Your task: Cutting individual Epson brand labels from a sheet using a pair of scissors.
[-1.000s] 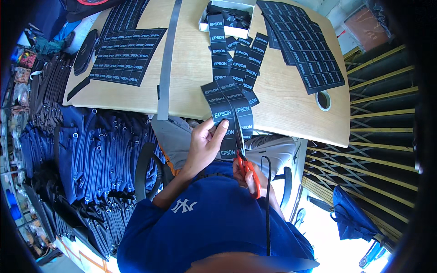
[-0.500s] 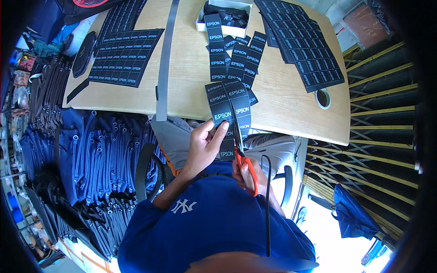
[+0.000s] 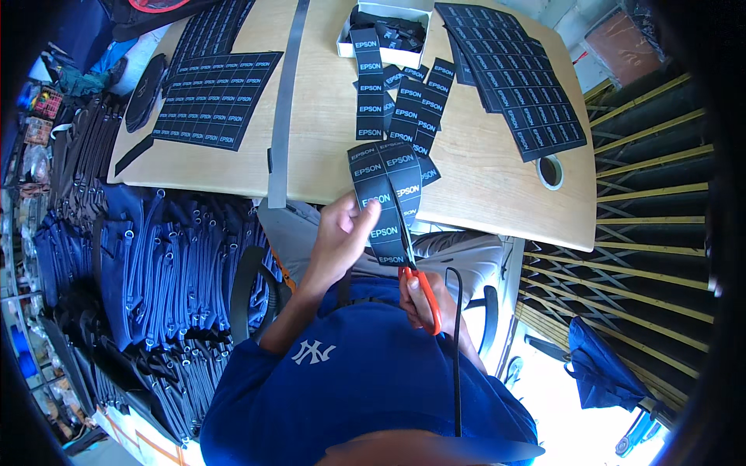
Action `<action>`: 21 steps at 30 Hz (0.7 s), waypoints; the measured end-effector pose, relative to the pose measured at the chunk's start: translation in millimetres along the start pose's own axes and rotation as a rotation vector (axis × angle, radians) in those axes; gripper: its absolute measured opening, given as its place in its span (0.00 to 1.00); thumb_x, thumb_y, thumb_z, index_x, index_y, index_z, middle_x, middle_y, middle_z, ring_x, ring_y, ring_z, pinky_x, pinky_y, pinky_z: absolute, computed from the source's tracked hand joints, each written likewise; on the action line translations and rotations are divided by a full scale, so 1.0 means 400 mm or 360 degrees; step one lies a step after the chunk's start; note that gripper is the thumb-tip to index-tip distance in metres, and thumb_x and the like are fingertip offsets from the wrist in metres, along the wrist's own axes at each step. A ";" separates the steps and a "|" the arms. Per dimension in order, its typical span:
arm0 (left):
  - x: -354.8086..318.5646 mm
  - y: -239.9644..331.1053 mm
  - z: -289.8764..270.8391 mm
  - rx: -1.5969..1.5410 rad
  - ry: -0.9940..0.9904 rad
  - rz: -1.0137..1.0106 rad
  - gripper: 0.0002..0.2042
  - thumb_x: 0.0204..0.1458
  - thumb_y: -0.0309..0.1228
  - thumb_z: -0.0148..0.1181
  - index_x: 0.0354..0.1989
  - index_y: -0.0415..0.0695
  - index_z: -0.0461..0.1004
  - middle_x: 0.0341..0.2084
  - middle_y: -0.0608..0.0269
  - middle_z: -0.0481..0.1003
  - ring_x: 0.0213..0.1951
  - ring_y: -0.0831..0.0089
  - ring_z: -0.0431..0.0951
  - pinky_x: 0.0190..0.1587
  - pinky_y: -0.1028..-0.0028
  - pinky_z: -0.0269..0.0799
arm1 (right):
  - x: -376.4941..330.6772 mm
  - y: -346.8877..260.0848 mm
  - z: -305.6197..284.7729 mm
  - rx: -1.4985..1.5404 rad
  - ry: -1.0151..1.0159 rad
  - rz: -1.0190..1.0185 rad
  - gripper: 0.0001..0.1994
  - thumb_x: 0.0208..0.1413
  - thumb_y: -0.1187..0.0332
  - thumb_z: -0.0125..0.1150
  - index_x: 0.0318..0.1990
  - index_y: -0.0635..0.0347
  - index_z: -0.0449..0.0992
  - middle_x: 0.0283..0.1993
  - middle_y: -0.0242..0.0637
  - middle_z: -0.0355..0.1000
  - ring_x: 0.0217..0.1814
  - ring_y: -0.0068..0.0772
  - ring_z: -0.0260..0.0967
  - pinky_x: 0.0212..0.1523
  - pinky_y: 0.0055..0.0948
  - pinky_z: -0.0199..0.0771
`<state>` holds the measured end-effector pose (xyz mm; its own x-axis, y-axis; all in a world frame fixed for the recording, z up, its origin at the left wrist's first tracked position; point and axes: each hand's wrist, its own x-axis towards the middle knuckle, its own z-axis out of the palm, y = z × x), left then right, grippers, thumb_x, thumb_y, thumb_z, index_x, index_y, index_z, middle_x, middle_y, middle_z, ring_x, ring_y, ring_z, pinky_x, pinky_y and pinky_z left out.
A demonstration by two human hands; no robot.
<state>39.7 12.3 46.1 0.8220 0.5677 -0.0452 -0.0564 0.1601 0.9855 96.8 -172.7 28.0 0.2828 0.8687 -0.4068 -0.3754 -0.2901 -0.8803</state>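
In front of my body, my left hand (image 3: 339, 239) pinches a two-column piece of black printed label sheet (image 3: 368, 169), thumb on top. The piece hangs just off the table's near edge. My right hand (image 3: 444, 292) grips orange-handled scissors (image 3: 427, 290), whose dark blades point up and lie along the line between the two columns. Part of the cut line is hidden under the blades. Beyond the piece, several cut label strips (image 3: 368, 85) lie on the table, some overlapping.
A white box (image 3: 404, 56) with black pieces stands at the table's far side. Larger label sheets lie at the left (image 3: 217, 101) and right (image 3: 536, 101). A grey strip (image 3: 285, 93) crosses the table (image 3: 497, 186). Blue strapped items (image 3: 163, 272) are piled at left; a folding metal gate (image 3: 629, 186) stands at right.
My left hand and the label piece have shifted slightly left. The piece's lower end has risen a little, and my left thumb sits slightly higher. The scissors stay along the column line.
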 end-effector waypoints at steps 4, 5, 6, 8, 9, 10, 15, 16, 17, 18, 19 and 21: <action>0.030 -0.002 -0.003 -0.0107 0.0256 -0.0241 0.10 0.60 0.34 0.51 0.30 0.42 0.71 0.16 0.81 0.57 0.19 0.92 0.51 0.19 0.83 0.46 | -0.003 0.004 0.002 -0.0037 -0.0030 -0.0113 0.24 0.62 0.48 0.41 0.23 0.60 0.62 0.14 0.26 0.58 0.11 0.17 0.55 0.11 0.19 0.55; 0.033 -0.011 -0.002 -0.0085 0.0261 -0.0134 0.10 0.60 0.35 0.51 0.29 0.43 0.71 0.15 0.82 0.57 0.18 0.92 0.51 0.18 0.84 0.44 | -0.003 0.009 0.001 -0.0041 -0.0030 -0.0121 0.24 0.62 0.48 0.41 0.23 0.60 0.62 0.14 0.26 0.58 0.11 0.17 0.55 0.11 0.19 0.55; 0.037 -0.016 0.001 -0.0064 0.0265 -0.0026 0.10 0.60 0.35 0.51 0.28 0.43 0.70 0.14 0.82 0.56 0.17 0.93 0.50 0.18 0.84 0.43 | -0.001 0.019 -0.002 -0.0075 -0.0065 -0.0158 0.24 0.62 0.49 0.41 0.24 0.61 0.62 0.14 0.28 0.58 0.12 0.19 0.56 0.13 0.21 0.56; 0.035 -0.009 0.014 -0.0049 0.0295 -0.0010 0.09 0.59 0.33 0.52 0.27 0.43 0.70 0.13 0.82 0.55 0.16 0.93 0.50 0.16 0.84 0.42 | 0.005 0.036 -0.008 -0.0109 -0.0093 -0.0202 0.24 0.63 0.50 0.40 0.24 0.61 0.62 0.15 0.29 0.59 0.14 0.21 0.57 0.15 0.22 0.57; 0.035 -0.019 0.012 0.0075 0.0296 0.0096 0.09 0.58 0.32 0.53 0.28 0.42 0.70 0.12 0.81 0.55 0.16 0.93 0.51 0.16 0.84 0.43 | 0.009 0.044 -0.011 -0.0190 -0.0128 -0.0251 0.24 0.63 0.49 0.38 0.26 0.62 0.62 0.17 0.31 0.59 0.16 0.23 0.58 0.19 0.24 0.59; 0.035 -0.024 0.011 0.0199 0.0297 0.0202 0.08 0.58 0.31 0.53 0.28 0.42 0.71 0.12 0.81 0.56 0.16 0.93 0.51 0.16 0.84 0.43 | 0.011 0.048 -0.011 -0.0269 -0.0162 -0.0299 0.24 0.63 0.49 0.37 0.28 0.63 0.63 0.18 0.32 0.60 0.18 0.25 0.59 0.22 0.27 0.61; 0.023 0.002 0.024 0.0310 0.0254 0.0230 0.09 0.57 0.30 0.54 0.29 0.38 0.71 0.12 0.78 0.60 0.16 0.92 0.53 0.16 0.83 0.46 | 0.012 0.024 0.003 -0.0381 -0.0047 -0.0451 0.27 0.60 0.43 0.35 0.32 0.63 0.62 0.20 0.34 0.60 0.21 0.28 0.59 0.25 0.28 0.61; 0.022 0.002 0.026 0.0310 0.0243 0.0232 0.09 0.57 0.30 0.54 0.29 0.38 0.71 0.12 0.78 0.60 0.16 0.92 0.53 0.16 0.83 0.46 | 0.009 0.015 0.006 -0.0405 0.0004 -0.0469 0.29 0.58 0.39 0.34 0.33 0.63 0.62 0.20 0.33 0.59 0.20 0.26 0.59 0.24 0.27 0.61; 0.021 0.002 0.028 0.0332 0.0229 0.0239 0.09 0.57 0.30 0.54 0.29 0.38 0.71 0.12 0.78 0.60 0.16 0.92 0.53 0.17 0.83 0.46 | 0.010 0.018 0.007 -0.0404 0.0015 -0.0472 0.29 0.58 0.39 0.34 0.33 0.63 0.62 0.20 0.33 0.59 0.20 0.26 0.59 0.24 0.27 0.61; 0.020 0.002 0.030 0.0353 0.0215 0.0245 0.09 0.57 0.30 0.54 0.30 0.37 0.72 0.12 0.77 0.61 0.16 0.92 0.54 0.17 0.83 0.47 | 0.012 0.025 0.008 -0.0315 0.0015 -0.0437 0.31 0.57 0.37 0.34 0.33 0.62 0.62 0.20 0.32 0.59 0.20 0.25 0.59 0.23 0.26 0.60; 0.016 0.001 0.029 0.0353 0.0217 0.0245 0.08 0.57 0.30 0.55 0.31 0.36 0.72 0.12 0.76 0.61 0.16 0.91 0.54 0.17 0.83 0.47 | 0.013 0.028 0.010 -0.0226 0.0007 -0.0403 0.32 0.56 0.35 0.34 0.32 0.62 0.62 0.20 0.31 0.58 0.20 0.23 0.58 0.22 0.25 0.59; 0.014 -0.009 0.029 0.0356 0.0219 0.0284 0.08 0.56 0.29 0.55 0.31 0.36 0.72 0.12 0.76 0.61 0.16 0.91 0.54 0.17 0.83 0.48 | 0.015 0.022 0.012 -0.0231 0.0016 -0.0403 0.33 0.54 0.34 0.34 0.32 0.62 0.62 0.20 0.31 0.58 0.19 0.22 0.58 0.21 0.24 0.58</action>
<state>51.2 5.5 44.3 0.7252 0.6771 0.1248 -0.0543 -0.1245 0.9907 91.1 -168.2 19.2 0.3604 0.9169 -0.1716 -0.1616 -0.1198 -0.9796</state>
